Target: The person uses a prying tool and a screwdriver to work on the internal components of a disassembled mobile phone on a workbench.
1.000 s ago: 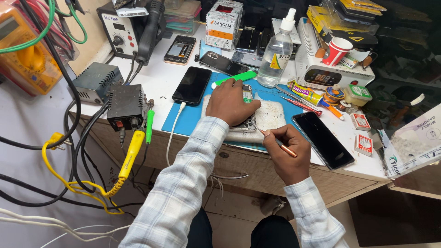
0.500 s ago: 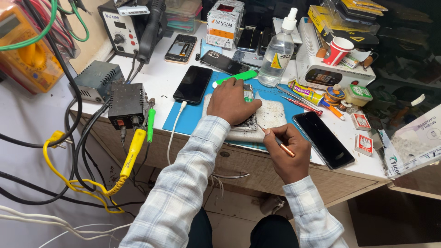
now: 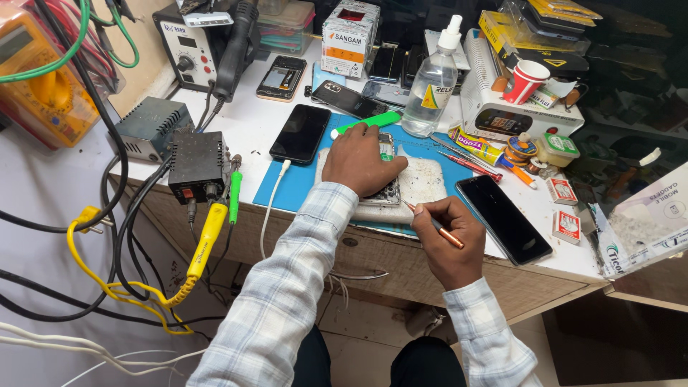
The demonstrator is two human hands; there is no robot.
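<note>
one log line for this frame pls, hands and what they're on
left hand pressing opened phone flat on white pad | right hand holding copper-coloured tool, tip at phone edge | blue mat under pad

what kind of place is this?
Likely a phone repair bench: left hand pins an opened phone, right hand holds a slim tool, soldering station behind.

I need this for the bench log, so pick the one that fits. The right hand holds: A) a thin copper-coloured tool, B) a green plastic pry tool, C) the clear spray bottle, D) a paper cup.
A: the right hand pinches a thin copper-coloured tool, its tip beside the opened phone that lies under the left hand; the green pry tool lies untouched on the blue mat.
</note>
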